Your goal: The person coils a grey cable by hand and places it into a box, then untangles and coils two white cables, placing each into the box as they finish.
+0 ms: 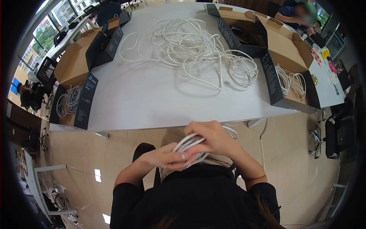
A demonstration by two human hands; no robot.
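A coil of white network cable (187,143) is held in front of my body, just below the table's front edge. My left hand (164,157) is wrapped round its lower left side. My right hand (212,138) grips the same coil from the upper right, its fingers curled over the loops. Part of the coil is hidden behind my fingers. A loose white cable (231,132) hangs below the table edge beside my right hand. On the white table (160,103) lies a large tangle of white cables (187,47), with a plug end (228,83) showing at its right.
At the left stand an open black box (86,105) holding a grey-white cable coil (69,100) and another black box (111,47) behind it. To the right, one box (272,82) contains white coils (284,80); another (228,32) holds dark cable. A person (288,15) sits at the back right.
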